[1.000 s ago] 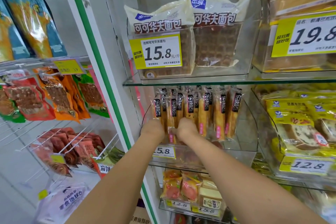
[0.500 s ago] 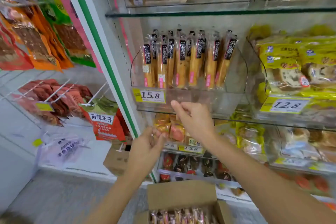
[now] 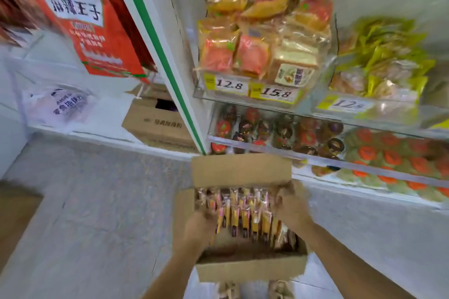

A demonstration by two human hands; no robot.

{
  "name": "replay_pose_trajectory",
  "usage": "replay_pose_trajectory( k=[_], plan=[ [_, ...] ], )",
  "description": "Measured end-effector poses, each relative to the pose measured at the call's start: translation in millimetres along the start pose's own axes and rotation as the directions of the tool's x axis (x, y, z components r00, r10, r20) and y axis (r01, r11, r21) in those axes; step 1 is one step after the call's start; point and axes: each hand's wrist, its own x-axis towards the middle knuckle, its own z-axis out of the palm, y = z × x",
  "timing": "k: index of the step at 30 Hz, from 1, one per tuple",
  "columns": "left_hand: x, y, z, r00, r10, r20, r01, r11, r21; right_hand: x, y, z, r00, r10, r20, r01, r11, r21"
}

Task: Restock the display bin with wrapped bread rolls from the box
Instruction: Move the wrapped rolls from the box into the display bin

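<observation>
Wrapped bread rolls [image 3: 243, 214] stand packed in a row inside the open cardboard box [image 3: 241, 170], which sits on the grey floor [image 3: 97, 213] just in front of the shelving. Both hands are down in the box, one at each end of the row. The left hand [image 3: 200, 228] touches the left end; its fingers are lost among the blurred wrappers, so I cannot tell how they lie. The right hand [image 3: 292, 210] is at the right end, fingers [image 3: 280, 199] bent and close together against the outermost rolls (motion blur softens the detail). Above, a clear bin [image 3: 313, 102] of other packaged bread carries price tags [image 3: 275, 92]. A second cardboard box [image 3: 155, 126] sits behind the green-striped post [image 3: 170, 75].
</observation>
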Motion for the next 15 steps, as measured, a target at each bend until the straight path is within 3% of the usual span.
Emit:
replay_pose_trajectory(
  k=[2, 4, 6, 7, 8, 11, 15],
  plan=[
    [16, -20, 18, 1.000, 0.017, 0.016, -0.019, 0.997, 0.079, 31, 20, 38, 0.999, 0.023, 0.048, -0.019, 0.997, -0.079],
    [43, -43, 40, 0.999, 0.033, -0.025, -0.032, 0.999, 0.038, 66, 39, 77, 0.994, 0.017, 0.109, 0.000, 0.989, -0.149],
    [78, -71, 67, 0.980, -0.071, 0.185, 0.077, 0.997, -0.024, 94, 49, 111, 0.990, 0.003, 0.140, 0.027, 0.978, -0.207],
    [92, -90, 82, 0.969, -0.106, 0.225, 0.096, 0.994, 0.058, 107, 54, 128, 0.989, -0.008, 0.150, 0.043, 0.971, -0.235],
    [107, -104, 95, 0.955, -0.198, 0.222, 0.202, 0.979, 0.004, 120, 57, 144, 0.987, -0.033, 0.159, 0.075, 0.962, -0.263],
    [145, -138, 124, 0.987, -0.163, 0.014, 0.162, 0.986, 0.040, 159, 65, 195, 0.963, -0.151, 0.224, 0.218, 0.923, -0.317],
    [201, -179, 164, 0.999, 0.029, 0.023, -0.034, 0.976, 0.215, 208, 71, 257, 0.875, -0.342, 0.342, 0.466, 0.785, -0.408]
  ],
)
